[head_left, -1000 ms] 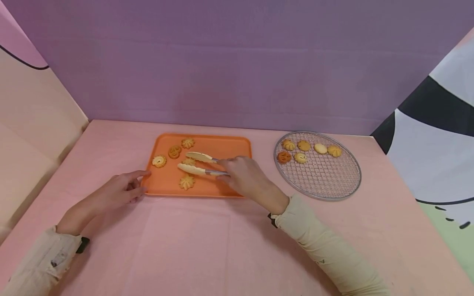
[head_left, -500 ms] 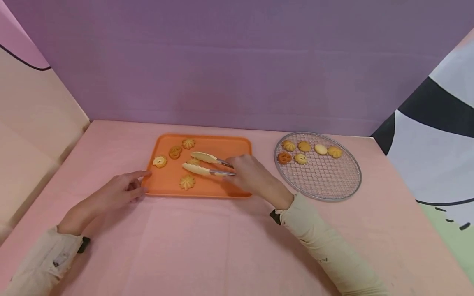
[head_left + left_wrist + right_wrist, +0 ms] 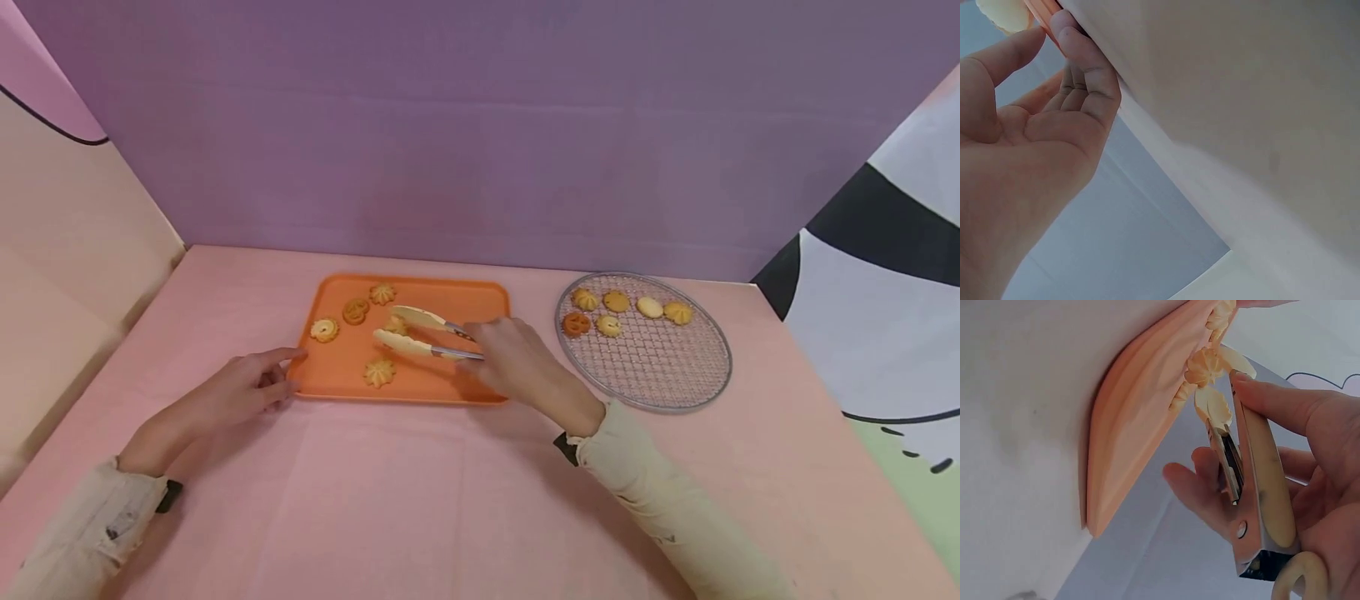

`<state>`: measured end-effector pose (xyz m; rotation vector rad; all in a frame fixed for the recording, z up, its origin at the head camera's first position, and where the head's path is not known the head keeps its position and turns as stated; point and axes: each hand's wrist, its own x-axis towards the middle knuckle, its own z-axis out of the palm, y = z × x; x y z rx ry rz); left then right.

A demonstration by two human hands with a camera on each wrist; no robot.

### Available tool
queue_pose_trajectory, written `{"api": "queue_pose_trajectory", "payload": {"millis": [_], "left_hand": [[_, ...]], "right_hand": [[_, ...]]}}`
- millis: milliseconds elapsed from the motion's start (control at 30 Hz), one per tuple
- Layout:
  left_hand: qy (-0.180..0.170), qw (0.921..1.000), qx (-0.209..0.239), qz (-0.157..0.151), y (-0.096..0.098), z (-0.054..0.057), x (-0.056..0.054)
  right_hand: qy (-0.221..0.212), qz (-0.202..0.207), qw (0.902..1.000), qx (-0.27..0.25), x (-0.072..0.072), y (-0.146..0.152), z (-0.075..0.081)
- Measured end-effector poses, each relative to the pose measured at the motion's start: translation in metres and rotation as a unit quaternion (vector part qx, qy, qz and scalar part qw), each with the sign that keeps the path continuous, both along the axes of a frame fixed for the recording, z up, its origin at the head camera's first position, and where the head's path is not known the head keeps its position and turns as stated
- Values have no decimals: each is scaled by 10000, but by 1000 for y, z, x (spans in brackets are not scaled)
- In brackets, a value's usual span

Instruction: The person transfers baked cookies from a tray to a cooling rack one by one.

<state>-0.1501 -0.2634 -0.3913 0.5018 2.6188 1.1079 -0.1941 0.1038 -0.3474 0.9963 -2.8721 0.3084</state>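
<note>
Metal tongs (image 3: 415, 345) gripped by the right hand (image 3: 517, 360) show their ring (image 3: 1313, 565) only from its wrist; the left hand (image 3: 238, 387) rests loosely.

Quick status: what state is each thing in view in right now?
Orange tray: flat, four loose cookies on it
Wire rack: flat, six cookies on it
Left hand: touching tray's left edge
Tongs: arms parted
Another cookie: between tongs' tips; lifted or not, unclear
Right hand: gripping tongs

I see a pink counter (image 3: 375, 500) with faint crease lines on its front part. A flat orange tray (image 3: 450, 300) with round corners lies on it, toward the back. A round grey wire rack (image 3: 656, 367) lies to the tray's right, a small gap between them.
</note>
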Motion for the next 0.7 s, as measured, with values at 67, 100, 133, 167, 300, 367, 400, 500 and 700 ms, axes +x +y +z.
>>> {"api": "queue_pose_trajectory", "payload": {"millis": [67, 100, 133, 167, 300, 367, 400, 500, 700], "left_hand": [[0, 10000, -23, 1, 0, 0, -1], [8, 10000, -31, 10, 0, 0, -1], [13, 10000, -44, 16, 1, 0, -1], [20, 10000, -48, 19, 1, 0, -1], [-20, 10000, -50, 45, 1, 1, 0], [-39, 10000, -26, 38, 0, 2, 0], [-38, 10000, -17, 39, 0, 2, 0], [-18, 10000, -18, 42, 0, 2, 0], [5, 10000, -42, 33, 0, 1, -1]], "right_hand": [[49, -40, 10000, 44, 2, 3, 1], [88, -30, 9999, 37, 4, 5, 2], [145, -19, 9999, 31, 5, 7, 2], [189, -17, 9998, 25, 6, 9, 2], [279, -72, 9996, -68, 12, 19, 2], [318, -116, 9994, -113, 15, 23, 2], [333, -118, 9993, -159, 16, 25, 2], [459, -83, 9986, -267, 18, 31, 3], [635, -173, 9973, -339, 25, 42, 4]]}}
